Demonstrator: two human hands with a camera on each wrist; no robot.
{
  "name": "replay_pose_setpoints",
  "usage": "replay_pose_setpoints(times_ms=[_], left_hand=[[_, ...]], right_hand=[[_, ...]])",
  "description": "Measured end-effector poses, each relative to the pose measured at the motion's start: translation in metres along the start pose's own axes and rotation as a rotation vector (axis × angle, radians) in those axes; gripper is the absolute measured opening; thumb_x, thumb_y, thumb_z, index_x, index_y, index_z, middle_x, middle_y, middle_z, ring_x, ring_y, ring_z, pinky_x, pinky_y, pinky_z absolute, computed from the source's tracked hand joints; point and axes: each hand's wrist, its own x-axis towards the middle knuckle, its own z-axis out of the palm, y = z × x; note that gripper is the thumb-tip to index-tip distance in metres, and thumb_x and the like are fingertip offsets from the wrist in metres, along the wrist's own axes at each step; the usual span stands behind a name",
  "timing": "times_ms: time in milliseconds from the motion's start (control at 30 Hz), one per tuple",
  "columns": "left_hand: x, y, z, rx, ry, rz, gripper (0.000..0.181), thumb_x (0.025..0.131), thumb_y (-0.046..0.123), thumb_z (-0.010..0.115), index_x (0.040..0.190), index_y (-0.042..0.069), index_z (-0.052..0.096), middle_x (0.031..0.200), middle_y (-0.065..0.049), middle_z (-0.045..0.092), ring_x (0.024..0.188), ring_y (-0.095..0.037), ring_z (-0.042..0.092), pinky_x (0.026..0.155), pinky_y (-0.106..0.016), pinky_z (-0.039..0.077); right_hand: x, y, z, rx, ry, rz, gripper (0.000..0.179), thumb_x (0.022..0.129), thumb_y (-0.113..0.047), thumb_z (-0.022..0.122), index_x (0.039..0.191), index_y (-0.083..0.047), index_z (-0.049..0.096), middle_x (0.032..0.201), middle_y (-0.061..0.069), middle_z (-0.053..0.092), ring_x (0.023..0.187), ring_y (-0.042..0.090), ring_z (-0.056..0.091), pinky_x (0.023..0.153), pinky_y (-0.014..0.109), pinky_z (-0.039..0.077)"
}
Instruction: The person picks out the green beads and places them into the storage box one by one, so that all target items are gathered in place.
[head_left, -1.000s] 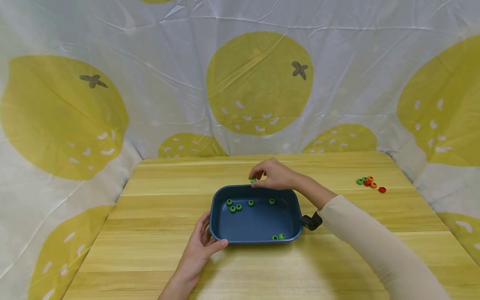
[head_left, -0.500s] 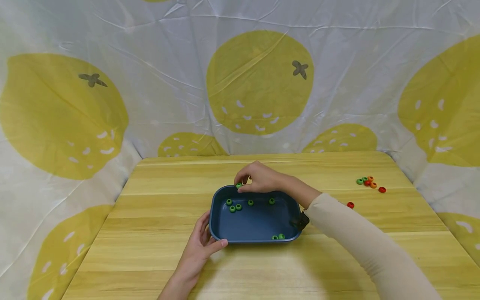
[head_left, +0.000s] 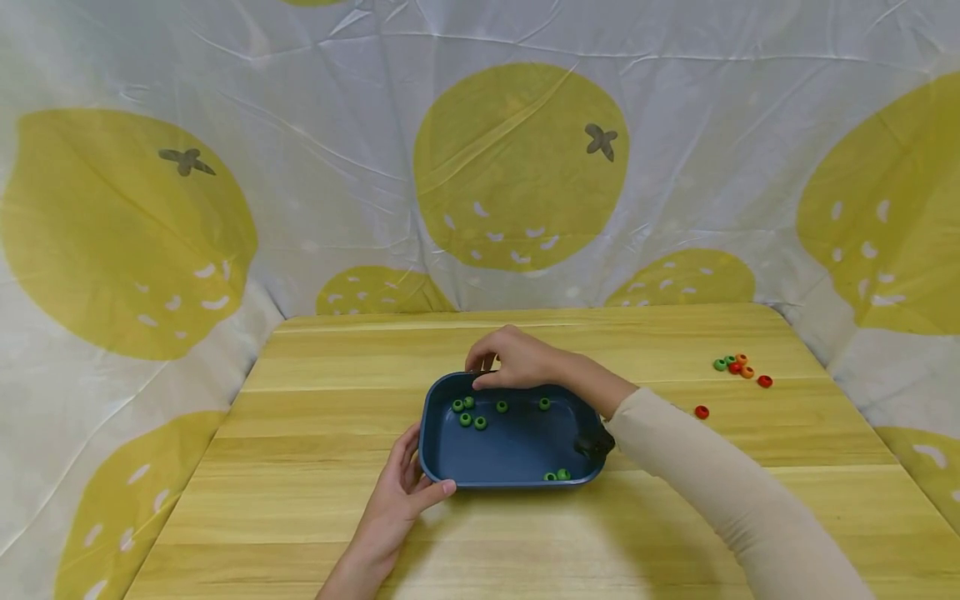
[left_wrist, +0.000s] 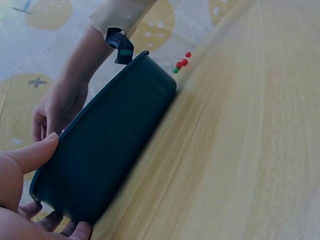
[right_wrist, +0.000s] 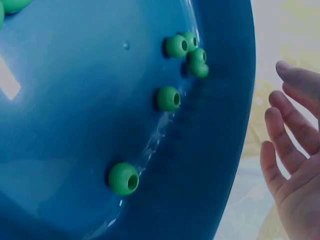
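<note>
A deep blue rectangular tray [head_left: 517, 454] sits on the table with several green beads inside. My left hand [head_left: 401, 492] grips its near left corner, thumb over the rim and fingers below, as the left wrist view also shows on the tray wall [left_wrist: 105, 145]. Above the far rim is my right hand [head_left: 517, 358], its loosely bent fingers [right_wrist: 282, 125] holding nothing. Beneath it, a cluster of green beads [head_left: 466, 420] lies in the far left part. Single beads lie along the far side, one bead [right_wrist: 123, 178] nearest the wrist camera; a pair [head_left: 563, 474] rests by the near right wall.
On the wooden table [head_left: 300, 467], a group of red, orange and green beads [head_left: 735, 367] lies at the far right. One red bead [head_left: 701, 412] is nearer, beside the right sleeve [head_left: 720, 475]. A lemon-print cloth [head_left: 360, 167] hangs behind the table.
My right hand moved left along the tray's far rim and let go of a green bead, which joined the far left cluster; another bead there shifted slightly. My left hand kept its grip.
</note>
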Motion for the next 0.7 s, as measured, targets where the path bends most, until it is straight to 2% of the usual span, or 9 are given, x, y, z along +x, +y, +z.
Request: replay_pose_setpoints(times_ms=[300, 533, 700], left_hand=[[-0.001, -0.001, 0.001, -0.001, 0.005, 0.008, 0.092, 0.088, 0.001, 0.081, 0.161, 0.015, 0.028, 0.167, -0.008, 0.025, 0.153, -0.032, 0.023, 0.121, -0.050, 0.023], [-0.001, -0.002, 0.002, -0.002, 0.007, 0.010, 0.092, 0.088, 0.001, 0.081, 0.162, 0.015, 0.028, 0.167, -0.008, 0.026, 0.152, -0.031, 0.026, 0.121, -0.048, 0.024], [-0.001, -0.002, 0.002, 0.008, 0.012, 0.000, 0.093, 0.087, 0.002, 0.082, 0.162, 0.016, 0.027, 0.168, -0.007, 0.025, 0.153, -0.032, 0.023, 0.121, -0.048, 0.023]], right_hand=[[-0.018, 0.003, -0.008, -0.018, 0.030, 0.042, 0.022, 0.093, -0.017, 0.078, 0.111, -0.004, 0.077, 0.106, 0.007, 0.074, 0.093, 0.016, 0.069, 0.088, 0.048, 0.057], [-0.036, 0.008, -0.015, -0.022, 0.054, 0.057, 0.022, 0.095, -0.018, 0.077, 0.113, -0.004, 0.076, 0.107, 0.009, 0.074, 0.094, 0.015, 0.068, 0.087, 0.048, 0.058], [-0.049, 0.012, -0.020, -0.015, 0.068, 0.100, 0.023, 0.096, -0.018, 0.077, 0.114, -0.004, 0.076, 0.108, 0.010, 0.074, 0.094, 0.016, 0.068, 0.088, 0.051, 0.057]])
